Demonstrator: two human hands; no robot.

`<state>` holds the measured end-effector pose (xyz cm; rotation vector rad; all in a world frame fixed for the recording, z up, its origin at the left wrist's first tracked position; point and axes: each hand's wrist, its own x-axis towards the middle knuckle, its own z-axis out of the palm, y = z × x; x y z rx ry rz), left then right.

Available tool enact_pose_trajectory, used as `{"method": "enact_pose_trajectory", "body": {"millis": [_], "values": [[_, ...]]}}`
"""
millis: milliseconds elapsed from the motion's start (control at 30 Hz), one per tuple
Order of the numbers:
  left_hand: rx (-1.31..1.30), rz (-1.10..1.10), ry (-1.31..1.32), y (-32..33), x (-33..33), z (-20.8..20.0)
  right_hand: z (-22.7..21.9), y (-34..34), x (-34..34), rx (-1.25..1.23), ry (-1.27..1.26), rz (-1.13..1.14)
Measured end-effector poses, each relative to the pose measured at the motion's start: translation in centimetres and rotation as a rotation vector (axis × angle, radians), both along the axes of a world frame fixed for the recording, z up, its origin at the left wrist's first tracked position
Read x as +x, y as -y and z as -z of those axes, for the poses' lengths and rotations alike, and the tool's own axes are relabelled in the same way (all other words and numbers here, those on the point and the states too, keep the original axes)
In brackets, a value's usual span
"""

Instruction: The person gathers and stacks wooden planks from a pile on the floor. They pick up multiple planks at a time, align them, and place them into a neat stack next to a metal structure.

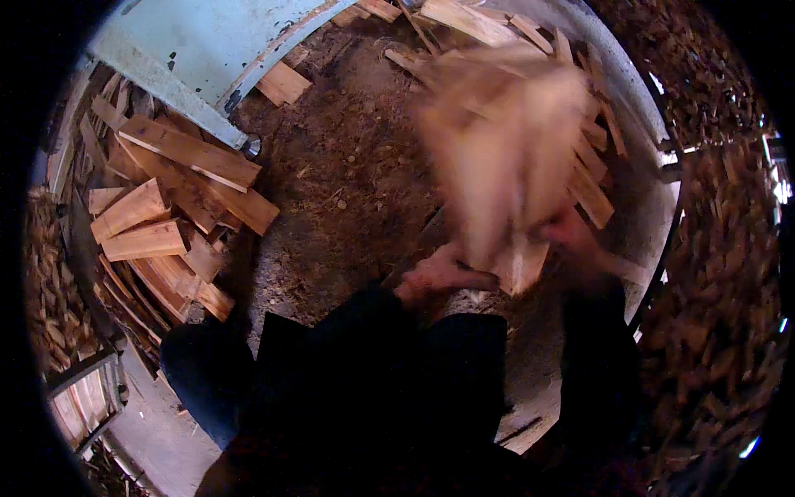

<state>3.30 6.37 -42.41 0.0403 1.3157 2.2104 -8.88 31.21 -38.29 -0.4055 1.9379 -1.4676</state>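
Several pale wooden boards, smeared by motion, stretch away from me between my two hands. My left hand is closed on their near left end, with its thumb along the wood. At their right side my right hand is closed on the edge, though it is blurred and its fingers show only in part. A dark line runs lengthwise between the boards, and their exact number cannot be made out. Dark sleeves cover both forearms.
A heap of split boards lies at the left, beside a chipped light-blue metal piece. More boards lie at the right against a curved pale rim. Brown dirt ground is in the middle. Stacked firewood stands far right.
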Motion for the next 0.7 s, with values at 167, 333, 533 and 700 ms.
{"method": "enact_pose_trajectory", "body": {"millis": [167,333,533,700], "values": [[-0.080,-0.394,-0.042,4.0,6.7,13.9,6.2,13.0,-1.9,0.133,0.057,-0.189],[0.281,-0.647,0.654,6.8,4.3,5.8,14.1,16.5,-0.8,0.595,-0.354,-0.238],[0.512,-0.675,0.772,5.6,4.7,9.8,13.3,13.2,0.5,0.569,-0.356,-0.217],[-0.311,-0.563,0.205,7.7,7.7,13.4,13.0,15.7,1.3,0.673,-0.417,-0.207]]}}
